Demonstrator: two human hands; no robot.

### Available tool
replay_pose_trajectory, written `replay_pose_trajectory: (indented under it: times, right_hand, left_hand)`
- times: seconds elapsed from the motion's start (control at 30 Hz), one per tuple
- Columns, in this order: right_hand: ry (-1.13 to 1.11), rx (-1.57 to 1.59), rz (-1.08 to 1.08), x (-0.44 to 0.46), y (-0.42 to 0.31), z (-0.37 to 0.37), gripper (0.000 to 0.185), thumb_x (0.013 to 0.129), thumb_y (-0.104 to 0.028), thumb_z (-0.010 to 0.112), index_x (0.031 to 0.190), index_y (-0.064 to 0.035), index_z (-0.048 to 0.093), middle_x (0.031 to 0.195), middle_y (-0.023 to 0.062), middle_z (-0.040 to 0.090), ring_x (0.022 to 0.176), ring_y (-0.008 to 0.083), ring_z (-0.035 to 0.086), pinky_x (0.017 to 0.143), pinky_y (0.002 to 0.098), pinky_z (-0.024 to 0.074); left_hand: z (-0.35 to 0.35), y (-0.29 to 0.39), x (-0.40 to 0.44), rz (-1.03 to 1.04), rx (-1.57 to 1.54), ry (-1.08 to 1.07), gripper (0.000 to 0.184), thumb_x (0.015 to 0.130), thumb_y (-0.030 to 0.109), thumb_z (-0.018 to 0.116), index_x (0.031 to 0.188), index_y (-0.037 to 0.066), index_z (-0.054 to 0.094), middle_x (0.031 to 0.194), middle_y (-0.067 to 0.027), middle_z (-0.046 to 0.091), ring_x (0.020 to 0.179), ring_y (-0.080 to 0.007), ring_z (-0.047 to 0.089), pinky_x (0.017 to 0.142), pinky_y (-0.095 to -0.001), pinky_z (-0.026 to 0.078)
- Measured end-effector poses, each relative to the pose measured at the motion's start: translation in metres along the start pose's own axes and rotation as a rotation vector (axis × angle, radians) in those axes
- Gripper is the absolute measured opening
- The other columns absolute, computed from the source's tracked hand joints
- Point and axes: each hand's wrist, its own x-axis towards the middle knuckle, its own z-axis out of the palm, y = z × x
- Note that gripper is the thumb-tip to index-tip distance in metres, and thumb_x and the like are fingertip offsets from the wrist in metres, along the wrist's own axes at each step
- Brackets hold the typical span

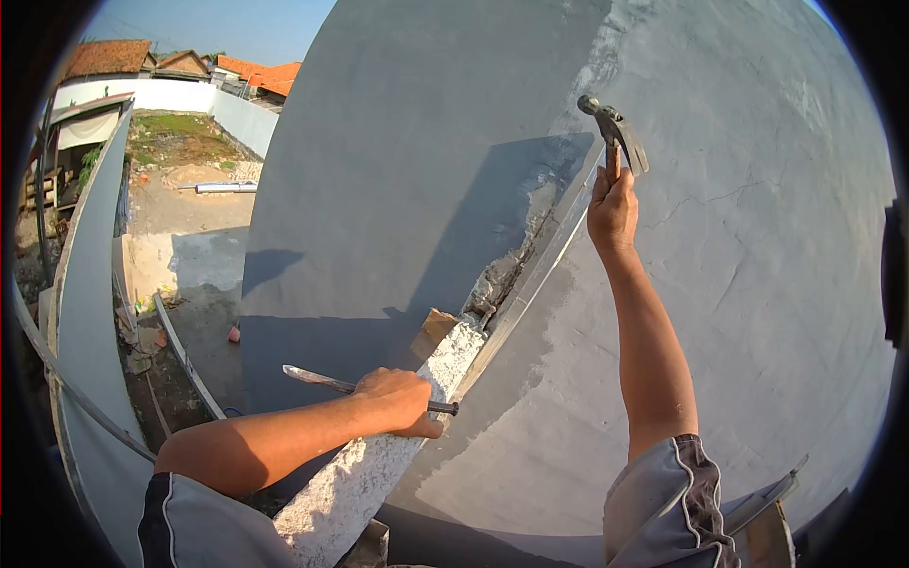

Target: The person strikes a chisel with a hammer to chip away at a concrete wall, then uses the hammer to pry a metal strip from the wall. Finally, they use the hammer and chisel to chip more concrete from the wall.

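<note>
My right hand (614, 210) grips a claw hammer (617, 131) by its handle, raised high in front of the grey wall. The hammer's rounded face points left and its claw points down to the right. Lower down, my left hand (390, 402) is wrapped around a metal chisel (317, 377). The chisel's flat end points left, and its dark struck end shows on the right of the hand. Beneath this hand runs a rough whitish beam (355, 488), slanting up to the wall. The hammer and the chisel are well apart.
A broken, crumbly groove (507, 275) in the grey wall (398, 161) continues up from the beam, beside a pale straight strip (540, 275). A brown block (436, 331) sits by the beam's top. Far below at left lies a yard (189, 213) with a white boundary wall (241, 121).
</note>
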Motion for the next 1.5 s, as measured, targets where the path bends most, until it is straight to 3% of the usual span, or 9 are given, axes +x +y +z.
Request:
replay_pose_trajectory:
  times: [0.13, 0.37, 0.47, 0.7, 0.83, 1.03, 1.27, 1.43, 1.5]
  right_hand:
    - [-0.717, -0.130, 0.563, 0.017, -0.009, -0.010, 0.036, 0.101, -0.035, 0.058, 0.103, 0.0011, 0.063, 0.097, 0.0305, 0.069, 0.086, 0.0485, 0.069, 0.076, 0.0568, 0.0533]
    - [-0.201, -0.178, 0.074, 0.006, 0.002, -0.003, 0.036, 0.106, -0.038, 0.048, 0.105, -0.0020, 0.046, 0.090, 0.0296, 0.070, 0.085, 0.0514, 0.067, 0.068, 0.0583, 0.0523]
    - [-0.851, -0.228, 0.414, 0.028, 0.008, -0.001, 0.036, 0.106, -0.038, 0.048, 0.102, -0.0024, 0.046, 0.090, 0.0297, 0.070, 0.084, 0.0514, 0.067, 0.067, 0.0580, 0.0529]
    - [-0.287, -0.152, 0.192, 0.012, -0.031, -0.014, 0.040, 0.102, -0.032, 0.057, 0.120, 0.0027, 0.060, 0.108, 0.0285, 0.071, 0.105, 0.0454, 0.068, 0.083, 0.0545, 0.0541]
    - [-0.748, -0.345, 0.252, 0.025, 0.021, 0.028, 0.038, 0.102, -0.036, 0.056, 0.117, -0.0018, 0.061, 0.103, 0.0274, 0.070, 0.091, 0.0466, 0.070, 0.066, 0.0529, 0.0547]
    - [-0.376, -0.176, 0.116, 0.020, -0.057, -0.021, 0.037, 0.105, -0.035, 0.052, 0.115, 0.0000, 0.054, 0.100, 0.0260, 0.072, 0.097, 0.0447, 0.070, 0.082, 0.0537, 0.0541]
    - [-0.798, -0.450, 0.034, 0.031, -0.025, 0.026, 0.037, 0.105, -0.038, 0.051, 0.113, -0.0024, 0.053, 0.100, 0.0240, 0.072, 0.095, 0.0429, 0.071, 0.081, 0.0531, 0.0552]
    - [-0.331, -0.213, -0.054, 0.020, -0.065, -0.002, 0.038, 0.106, -0.040, 0.049, 0.117, -0.0036, 0.053, 0.095, 0.0222, 0.074, 0.091, 0.0417, 0.072, 0.078, 0.0517, 0.0564]
    - [-0.540, -0.357, -0.086, 0.020, -0.043, 0.011, 0.038, 0.106, -0.040, 0.050, 0.116, -0.0034, 0.055, 0.096, 0.0223, 0.074, 0.092, 0.0416, 0.072, 0.080, 0.0518, 0.0563]
  left_hand:
    - [0.003, -0.001, -0.003, 0.026, -0.011, -0.014, 0.064, 0.078, 0.053, 0.066, 0.105, -0.004, 0.073, 0.095, -0.0222, 0.075, 0.090, -0.0366, 0.074, 0.083, -0.0468, 0.058]
    - [0.000, 0.001, 0.001, -0.009, 0.000, -0.002, 0.056, 0.077, 0.051, 0.068, 0.098, 0.000, 0.077, 0.095, -0.0199, 0.076, 0.089, -0.0350, 0.074, 0.080, -0.0453, 0.058]
    - [0.008, -0.003, 0.002, 0.016, -0.009, 0.009, 0.058, 0.077, 0.053, 0.069, 0.096, -0.001, 0.077, 0.094, -0.0205, 0.075, 0.089, -0.0353, 0.074, 0.081, -0.0454, 0.058]
    - [-0.003, 0.002, -0.001, -0.012, 0.012, -0.025, 0.055, 0.076, 0.050, 0.069, 0.095, -0.001, 0.077, 0.094, -0.0201, 0.076, 0.088, -0.0339, 0.075, 0.082, -0.0453, 0.058]
    - [0.000, -0.001, -0.001, -0.012, -0.031, -0.002, 0.054, 0.076, 0.048, 0.069, 0.097, -0.001, 0.077, 0.094, -0.0205, 0.076, 0.088, -0.0338, 0.075, 0.081, -0.0452, 0.058]
    - [-0.001, 0.002, -0.003, 0.004, -0.009, 0.003, 0.055, 0.075, 0.048, 0.070, 0.093, -0.004, 0.075, 0.089, -0.0204, 0.075, 0.085, -0.0357, 0.074, 0.077, -0.0454, 0.059]
    - [0.006, -0.005, 0.002, 0.064, -0.019, 0.007, 0.064, 0.077, 0.054, 0.065, 0.098, -0.005, 0.074, 0.086, -0.0218, 0.075, 0.079, -0.0350, 0.075, 0.075, -0.0459, 0.060]
    - [-0.004, -0.001, -0.003, 0.003, -0.031, -0.033, 0.053, 0.075, 0.047, 0.069, 0.093, -0.002, 0.076, 0.089, -0.0205, 0.075, 0.083, -0.0344, 0.075, 0.076, -0.0448, 0.059]
    - [-0.001, -0.003, -0.003, 0.018, -0.045, -0.028, 0.053, 0.076, 0.047, 0.069, 0.094, -0.002, 0.076, 0.089, -0.0205, 0.075, 0.084, -0.0345, 0.075, 0.076, -0.0450, 0.059]
